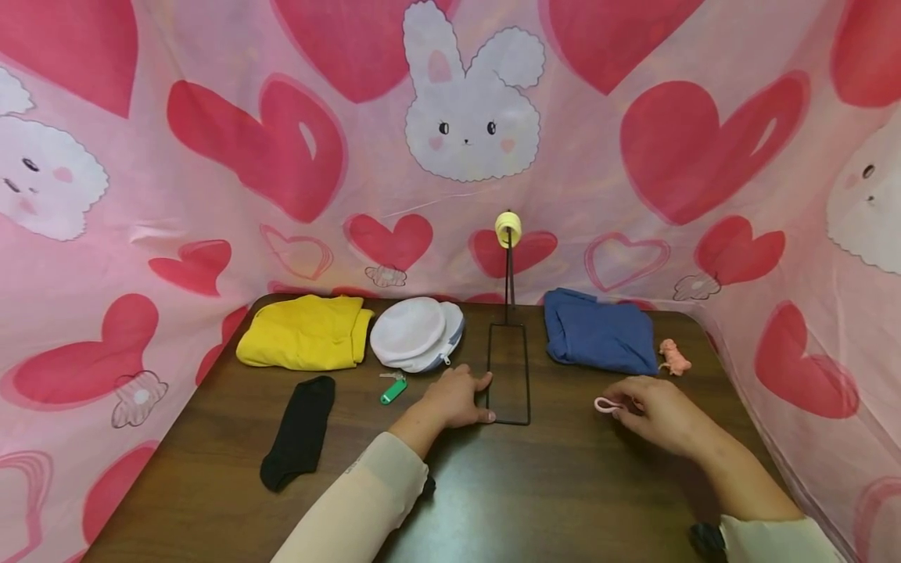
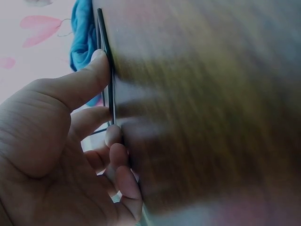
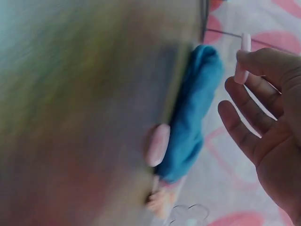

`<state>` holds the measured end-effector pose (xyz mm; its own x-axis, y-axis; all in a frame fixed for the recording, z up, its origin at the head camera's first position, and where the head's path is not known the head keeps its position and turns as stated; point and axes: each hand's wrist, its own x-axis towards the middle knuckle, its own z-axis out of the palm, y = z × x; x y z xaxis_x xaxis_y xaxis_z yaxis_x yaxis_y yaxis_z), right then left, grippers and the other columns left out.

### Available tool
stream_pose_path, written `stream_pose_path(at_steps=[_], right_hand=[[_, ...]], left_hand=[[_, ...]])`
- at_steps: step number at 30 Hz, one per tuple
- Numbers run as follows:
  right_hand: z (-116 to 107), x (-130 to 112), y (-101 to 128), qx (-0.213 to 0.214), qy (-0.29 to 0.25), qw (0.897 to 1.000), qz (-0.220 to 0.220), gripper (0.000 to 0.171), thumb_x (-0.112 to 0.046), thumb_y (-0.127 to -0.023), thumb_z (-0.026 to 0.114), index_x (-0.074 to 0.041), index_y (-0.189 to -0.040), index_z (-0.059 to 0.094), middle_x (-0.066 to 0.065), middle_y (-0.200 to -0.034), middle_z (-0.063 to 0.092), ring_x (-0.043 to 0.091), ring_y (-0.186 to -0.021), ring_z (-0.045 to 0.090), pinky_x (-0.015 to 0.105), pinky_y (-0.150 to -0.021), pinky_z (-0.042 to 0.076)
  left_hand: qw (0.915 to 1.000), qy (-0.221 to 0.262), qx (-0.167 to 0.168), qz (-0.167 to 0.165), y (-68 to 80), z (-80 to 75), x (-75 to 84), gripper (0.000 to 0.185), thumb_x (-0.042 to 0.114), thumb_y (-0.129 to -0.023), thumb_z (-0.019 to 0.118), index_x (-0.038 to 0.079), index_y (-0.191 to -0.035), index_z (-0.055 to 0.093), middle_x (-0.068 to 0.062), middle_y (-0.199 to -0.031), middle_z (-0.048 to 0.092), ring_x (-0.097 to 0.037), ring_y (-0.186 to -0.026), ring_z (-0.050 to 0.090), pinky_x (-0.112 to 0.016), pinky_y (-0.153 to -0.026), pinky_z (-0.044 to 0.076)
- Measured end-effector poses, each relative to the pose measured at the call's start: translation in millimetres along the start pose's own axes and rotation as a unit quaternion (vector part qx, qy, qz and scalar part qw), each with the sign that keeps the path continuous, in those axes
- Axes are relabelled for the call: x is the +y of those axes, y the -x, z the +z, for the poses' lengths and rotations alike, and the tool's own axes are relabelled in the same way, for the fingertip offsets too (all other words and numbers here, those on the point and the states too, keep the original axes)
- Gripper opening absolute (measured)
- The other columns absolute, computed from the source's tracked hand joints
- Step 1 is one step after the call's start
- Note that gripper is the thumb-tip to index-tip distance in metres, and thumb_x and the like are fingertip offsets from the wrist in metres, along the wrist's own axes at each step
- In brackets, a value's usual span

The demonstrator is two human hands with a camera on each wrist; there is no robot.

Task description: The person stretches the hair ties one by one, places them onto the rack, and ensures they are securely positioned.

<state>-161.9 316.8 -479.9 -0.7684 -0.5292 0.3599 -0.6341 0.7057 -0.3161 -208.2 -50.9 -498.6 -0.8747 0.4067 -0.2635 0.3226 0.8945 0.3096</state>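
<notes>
A black wire stand (image 1: 509,375) has a rectangular base on the table and an upright with a yellow ring-shaped thing (image 1: 508,228) at its top. My left hand (image 1: 454,397) rests at the near left of the base, thumb and a finger spread apart and touching the wire. In the left wrist view, other fingertips (image 2: 123,181) lie low against the tabletop. Off to the right, my right hand (image 1: 662,410) pinches a pink hair tie (image 3: 242,61) between thumb and finger, above the table. Another pink loop (image 3: 158,145) lies by the blue cloth, hidden in the head view.
Folded yellow cloth (image 1: 306,332), a round white zip pouch (image 1: 411,332) and folded blue cloth (image 1: 598,332) line the table's back. A black sock (image 1: 299,434) and a key with green tag (image 1: 393,391) lie left. A small orange-pink figure (image 1: 674,357) sits far right.
</notes>
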Motion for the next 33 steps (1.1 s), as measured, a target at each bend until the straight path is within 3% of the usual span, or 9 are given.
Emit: stream_pose_path(at_steps=[3, 10, 14, 17, 19, 23, 28, 33], right_hand=[[-6, -11, -13, 0.017, -0.012, 1.000, -0.013, 0.031, 0.000, -0.078, 0.085, -0.015, -0.103, 0.076, -0.013, -0.091, 0.068, 0.001, -0.077, 0.060, 0.020, -0.067, 0.049], [-33, -46, -53, 0.091, -0.014, 0.990, -0.109, 0.036, 0.003, -0.075, 0.083, -0.011, -0.108, 0.077, -0.006, -0.100, 0.073, 0.011, -0.088, 0.067, 0.011, -0.087, 0.045], [-54, -76, -81, 0.129, -0.016, 0.979, -0.154, 0.018, -0.016, -0.092, 0.075, -0.009, -0.109, 0.077, -0.003, -0.102, 0.074, 0.014, -0.092, 0.068, 0.013, -0.094, 0.043], [-67, -99, -100, 0.157, -0.016, 0.969, -0.188, 0.030, -0.035, -0.103, 0.063, -0.009, -0.109, 0.078, -0.002, -0.103, 0.074, 0.015, -0.092, 0.068, 0.013, -0.098, 0.042], [-74, -113, -112, 0.178, -0.016, 0.960, -0.215, 0.037, -0.040, -0.105, 0.058, -0.008, -0.108, 0.078, -0.001, -0.103, 0.075, 0.016, -0.091, 0.069, 0.013, -0.099, 0.043], [-87, -133, -130, 0.203, -0.008, 0.946, -0.252, 0.036, -0.039, -0.105, 0.059, -0.008, -0.108, 0.078, 0.002, -0.104, 0.075, 0.020, -0.091, 0.070, 0.016, -0.101, 0.044], [-92, -143, -145, 0.215, 0.007, 0.940, -0.264, 0.034, -0.035, -0.105, 0.060, -0.007, -0.109, 0.078, 0.003, -0.104, 0.075, 0.021, -0.093, 0.071, 0.022, -0.097, 0.050], [-88, -140, -158, 0.209, 0.004, 0.945, -0.251, 0.022, -0.023, -0.100, 0.068, -0.006, -0.110, 0.078, 0.004, -0.104, 0.075, 0.021, -0.094, 0.070, 0.034, -0.087, 0.054]], left_hand=[[1.0000, 0.001, 0.000, 0.000, 0.4, -0.3, -0.1, 0.081, 0.058, -0.087, 0.078, 0.033, -0.157, 0.047, -0.015, -0.148, 0.049, -0.034, -0.128, 0.052, -0.054, -0.094, 0.051], [1.0000, -0.002, -0.003, 0.002, -0.9, -0.5, -0.3, 0.081, 0.059, -0.087, 0.078, 0.033, -0.157, 0.046, -0.014, -0.147, 0.050, -0.034, -0.128, 0.052, -0.053, -0.094, 0.051], [1.0000, -0.003, -0.004, 0.003, -1.9, -0.1, -1.4, 0.081, 0.059, -0.087, 0.077, 0.033, -0.157, 0.046, -0.015, -0.147, 0.049, -0.034, -0.128, 0.051, -0.054, -0.094, 0.051], [1.0000, -0.003, -0.004, 0.002, -2.6, 0.4, -1.3, 0.082, 0.060, -0.087, 0.077, 0.034, -0.157, 0.046, -0.014, -0.146, 0.050, -0.034, -0.127, 0.052, -0.054, -0.093, 0.051], [1.0000, -0.001, -0.002, 0.003, -2.2, 0.3, -1.0, 0.082, 0.060, -0.086, 0.078, 0.034, -0.157, 0.046, -0.014, -0.144, 0.051, -0.033, -0.126, 0.052, -0.054, -0.092, 0.051], [1.0000, 0.001, 0.000, 0.002, -1.3, -0.5, -0.8, 0.082, 0.060, -0.085, 0.079, 0.034, -0.156, 0.048, -0.014, -0.142, 0.052, -0.033, -0.124, 0.053, -0.055, -0.090, 0.051], [1.0000, 0.003, -0.002, 0.001, -0.7, -1.4, -1.0, 0.082, 0.060, -0.085, 0.079, 0.034, -0.156, 0.047, -0.014, -0.144, 0.051, -0.033, -0.125, 0.053, -0.055, -0.091, 0.051], [1.0000, 0.005, -0.005, 0.000, 0.2, -2.4, -1.5, 0.082, 0.060, -0.086, 0.078, 0.034, -0.157, 0.046, -0.015, -0.147, 0.049, -0.034, -0.128, 0.051, -0.055, -0.093, 0.051]])
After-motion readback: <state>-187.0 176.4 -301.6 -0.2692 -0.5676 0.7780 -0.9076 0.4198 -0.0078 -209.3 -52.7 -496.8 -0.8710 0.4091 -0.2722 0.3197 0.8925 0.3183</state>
